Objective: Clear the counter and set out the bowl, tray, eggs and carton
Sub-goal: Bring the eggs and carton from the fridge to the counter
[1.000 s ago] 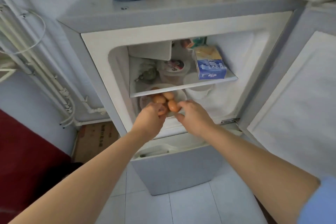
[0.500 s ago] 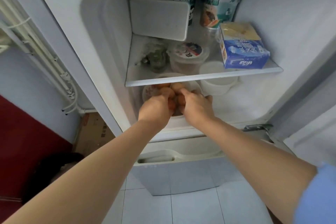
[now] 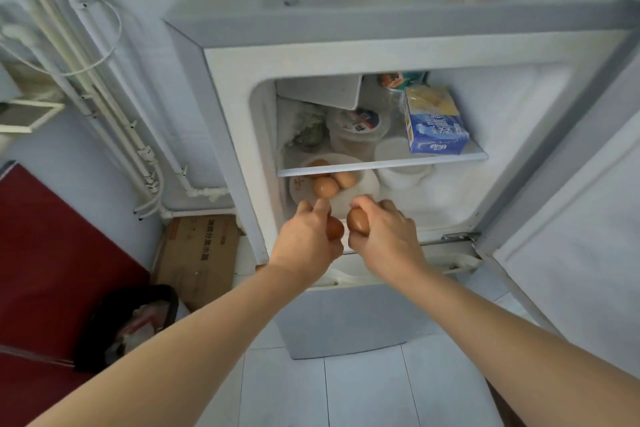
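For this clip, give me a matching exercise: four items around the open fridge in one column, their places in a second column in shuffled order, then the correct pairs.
Items
1. blue carton
2. egg in the right hand
3. cardboard box
4. plate of eggs

Places
A. on the floor left of the fridge
B. under the fridge shelf
C. on the fridge shelf, right side
D. held in front of the fridge opening

Pairs: 1-C, 2-D, 3-A, 4-B
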`<control>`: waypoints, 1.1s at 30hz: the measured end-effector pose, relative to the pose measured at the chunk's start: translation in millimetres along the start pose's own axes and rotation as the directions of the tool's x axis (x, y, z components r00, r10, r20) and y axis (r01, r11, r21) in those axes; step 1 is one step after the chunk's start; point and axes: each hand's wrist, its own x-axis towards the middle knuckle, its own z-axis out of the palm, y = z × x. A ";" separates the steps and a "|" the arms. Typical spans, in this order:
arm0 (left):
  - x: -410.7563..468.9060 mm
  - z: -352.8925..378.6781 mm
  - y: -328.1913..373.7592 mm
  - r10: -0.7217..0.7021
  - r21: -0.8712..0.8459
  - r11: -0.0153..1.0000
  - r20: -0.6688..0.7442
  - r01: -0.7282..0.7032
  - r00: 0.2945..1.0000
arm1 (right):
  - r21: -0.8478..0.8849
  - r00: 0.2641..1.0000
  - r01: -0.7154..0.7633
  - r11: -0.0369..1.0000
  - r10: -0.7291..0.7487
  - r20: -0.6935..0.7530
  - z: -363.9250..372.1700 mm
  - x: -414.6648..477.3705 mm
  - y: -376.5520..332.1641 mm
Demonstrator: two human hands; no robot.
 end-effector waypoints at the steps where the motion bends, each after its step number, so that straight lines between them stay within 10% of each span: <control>1: -12.6 -14.4 4.1 -0.004 0.000 1.000 -0.015 0.004 1.000 | 0.016 1.000 0.013 1.000 -0.013 -0.004 -11.3 -10.2 -12.6; 12: -173.2 -249.3 -19.6 -0.290 -0.049 0.953 -0.430 0.298 0.855 | 0.279 0.866 0.494 0.824 -0.496 -0.067 -98.3 -90.0 -253.1; 26: -552.9 -392.1 -103.7 -0.585 -0.345 0.543 -0.809 0.766 0.051 | 0.581 0.246 0.788 0.206 -0.969 0.010 -21.6 -355.0 -535.6; 33: -710.9 -435.8 -187.3 -0.592 -0.430 0.394 -0.795 0.812 -0.133 | 0.658 0.090 0.742 0.126 -0.992 0.088 55.9 -486.7 -656.3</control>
